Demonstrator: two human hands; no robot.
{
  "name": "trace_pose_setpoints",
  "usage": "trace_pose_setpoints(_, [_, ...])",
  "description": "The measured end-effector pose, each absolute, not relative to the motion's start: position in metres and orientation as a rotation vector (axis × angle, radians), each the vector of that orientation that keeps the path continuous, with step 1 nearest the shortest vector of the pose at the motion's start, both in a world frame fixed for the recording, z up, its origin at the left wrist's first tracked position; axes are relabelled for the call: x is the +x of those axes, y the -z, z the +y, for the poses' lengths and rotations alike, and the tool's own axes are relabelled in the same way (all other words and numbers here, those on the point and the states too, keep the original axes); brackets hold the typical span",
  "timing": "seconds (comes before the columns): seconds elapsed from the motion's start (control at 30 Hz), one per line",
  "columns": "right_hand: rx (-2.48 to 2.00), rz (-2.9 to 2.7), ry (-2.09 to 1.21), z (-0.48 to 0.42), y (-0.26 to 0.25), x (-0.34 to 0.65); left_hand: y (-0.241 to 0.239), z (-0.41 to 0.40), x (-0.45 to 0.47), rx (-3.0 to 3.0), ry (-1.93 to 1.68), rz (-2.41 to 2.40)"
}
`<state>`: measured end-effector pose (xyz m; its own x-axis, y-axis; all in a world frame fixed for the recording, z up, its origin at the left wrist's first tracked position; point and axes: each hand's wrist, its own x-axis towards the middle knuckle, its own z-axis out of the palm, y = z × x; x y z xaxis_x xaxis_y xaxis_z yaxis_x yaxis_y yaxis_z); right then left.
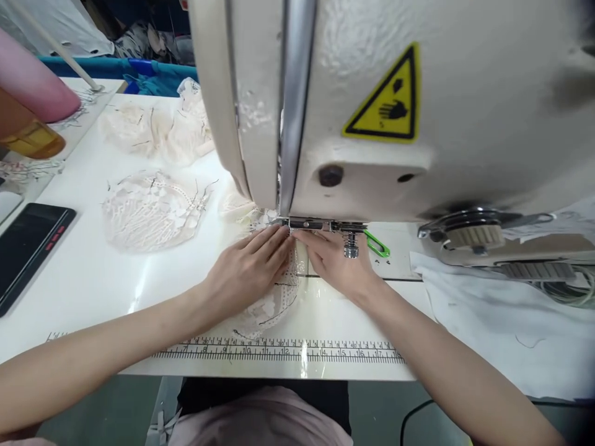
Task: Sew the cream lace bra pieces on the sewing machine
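Observation:
A cream sewing machine (418, 124) fills the upper right, with a yellow hand-warning sticker (388, 99) on its head. Under its presser foot (302, 224) lies a white lace piece (274, 306) on the white table (93, 272). My left hand (248, 269) rests flat on the lace, fingers stretched toward the foot. My right hand (332, 260) lies on the lace just right of it, fingers extended and pressed down, fingertips almost meeting the left ones at the foot.
Several lace pieces (149, 210) lie at the left and a heap (162, 127) farther back. A black control panel (28, 248) sits at the left edge. A printed ruler (279, 352) runs along the front edge. White cloth (502, 316) lies right. A green clip (377, 246) hangs by the foot.

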<state>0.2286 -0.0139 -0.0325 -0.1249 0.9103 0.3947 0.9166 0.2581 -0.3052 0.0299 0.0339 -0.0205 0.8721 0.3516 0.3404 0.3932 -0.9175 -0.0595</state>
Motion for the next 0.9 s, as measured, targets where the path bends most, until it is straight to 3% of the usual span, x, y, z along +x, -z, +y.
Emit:
trace_pose_setpoints(0.4, [-1.431,-2.13,0.003,-0.006,0.05,0.238,0.024,0.047,0.028,-2.97,0.583,-0.635])
trace_pose_setpoints(0.9, [-1.629,-2.046,0.011,-0.009,0.042,0.231,0.023,0.048,0.03,-2.983,0.561,-0.691])
